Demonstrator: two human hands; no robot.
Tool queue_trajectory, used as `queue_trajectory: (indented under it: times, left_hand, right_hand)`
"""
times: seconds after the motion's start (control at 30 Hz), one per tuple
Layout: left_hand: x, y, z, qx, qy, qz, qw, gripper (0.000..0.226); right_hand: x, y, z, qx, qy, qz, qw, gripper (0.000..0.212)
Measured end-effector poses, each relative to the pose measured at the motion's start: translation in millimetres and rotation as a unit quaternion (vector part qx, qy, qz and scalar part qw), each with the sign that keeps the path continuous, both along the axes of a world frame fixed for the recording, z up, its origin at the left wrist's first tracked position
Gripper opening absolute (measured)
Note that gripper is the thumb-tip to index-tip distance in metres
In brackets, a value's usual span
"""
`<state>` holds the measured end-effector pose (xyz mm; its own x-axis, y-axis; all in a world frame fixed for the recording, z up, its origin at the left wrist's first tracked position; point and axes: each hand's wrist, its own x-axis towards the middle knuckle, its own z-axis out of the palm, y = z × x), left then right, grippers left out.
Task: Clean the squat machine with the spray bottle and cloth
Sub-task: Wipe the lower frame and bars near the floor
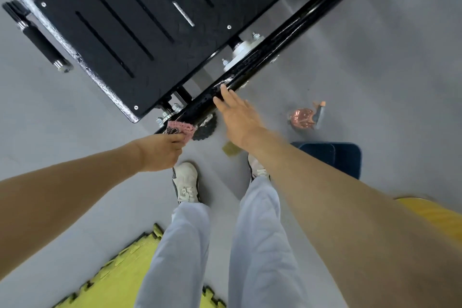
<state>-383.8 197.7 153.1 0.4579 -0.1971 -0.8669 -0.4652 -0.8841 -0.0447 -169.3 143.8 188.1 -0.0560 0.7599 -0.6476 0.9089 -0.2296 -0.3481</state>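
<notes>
Gripping the pink cloth (pixel 180 129) in the left hand (pixel 160 151), fingers curled round it, and holding it against the near end of the machine's (pixel 125 20) black bar (pixel 275 45). Laying the right hand (pixel 237 115) open on the same bar a little further along, fingers straight, tips touching the metal. Leaving the bottle (pixel 303 117) on the floor (pixel 375 57), right of the bar, near the far corner of a blue mat (pixel 332 157). Standing in 2 white shoes (pixel 186 182) just short of the bar, beside a yellow mat's (pixel 120 280) jagged edge.
</notes>
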Motion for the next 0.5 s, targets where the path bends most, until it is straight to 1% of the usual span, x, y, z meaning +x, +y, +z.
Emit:
queue_trajectory:
  times: [0.03,0.07,0.13,0.17,0.2,0.27,0.33,0.4,0.5]
  left_hand:
    - [7,5,-1,0.002,-0.022,-0.013,1.0,0.032]
    - [20,10,-3,-0.003,-0.061,-0.017,0.998,0.03]
    - [53,20,-8,-0.017,-0.159,-0.023,0.987,0.028]
    - [73,25,-9,-0.018,-0.161,-0.014,0.987,0.03]
    - [92,28,-12,-0.015,-0.145,0.001,0.989,0.035]
    - [125,25,-10,0.023,-0.082,0.038,0.996,0.04]
    - [140,20,-10,0.046,-0.066,0.052,0.995,0.04]
    - [134,15,-8,0.046,-0.028,0.018,0.998,0.037]
    - [134,16,-4,0.039,0.074,-0.073,0.994,0.028]
  right_hand:
    - [2,-1,1,0.004,0.006,-0.019,1.0,0.085]
    - [7,-3,1,0.008,0.011,-0.042,0.999,0.083]
    - [16,-6,0,0.003,0.016,-0.084,0.996,0.078]
    - [20,-8,-3,-0.005,0.014,-0.101,0.995,0.076]
    - [26,-11,-6,-0.017,0.011,-0.12,0.993,0.073]
    - [36,-19,-14,-0.045,0.01,-0.165,0.985,0.069]
    - [48,-27,-23,-0.062,0.025,-0.225,0.972,0.056]
    - [58,-35,-28,-0.079,0.045,-0.28,0.956,0.048]
    - [77,-46,-30,-0.113,0.057,-0.331,0.935,0.043]
